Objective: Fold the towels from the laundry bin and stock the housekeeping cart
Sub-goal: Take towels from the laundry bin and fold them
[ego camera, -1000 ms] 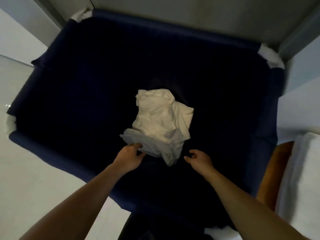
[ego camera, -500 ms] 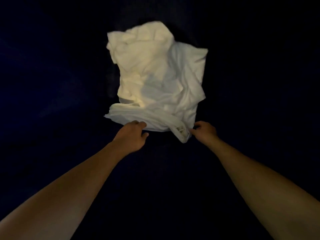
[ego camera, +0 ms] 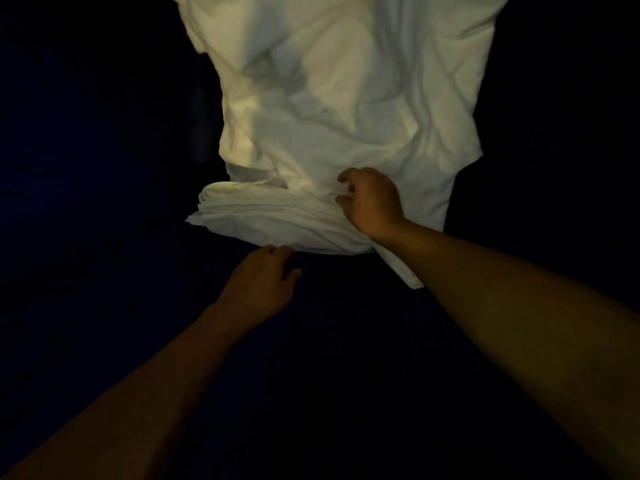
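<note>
White towel point(ego camera: 346, 116) under right hand point(ego camera: 372, 202), left hand point(ego camera: 259, 282) beside

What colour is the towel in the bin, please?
White, plain, with no pattern; the towel shows clearly in the head view.

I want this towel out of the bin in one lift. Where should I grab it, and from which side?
Probably the bunched roll along the near edge of the towel, from above on the near side. The layers gather thickest there, and the right hand is already on it, the left hand at its edge.
</note>
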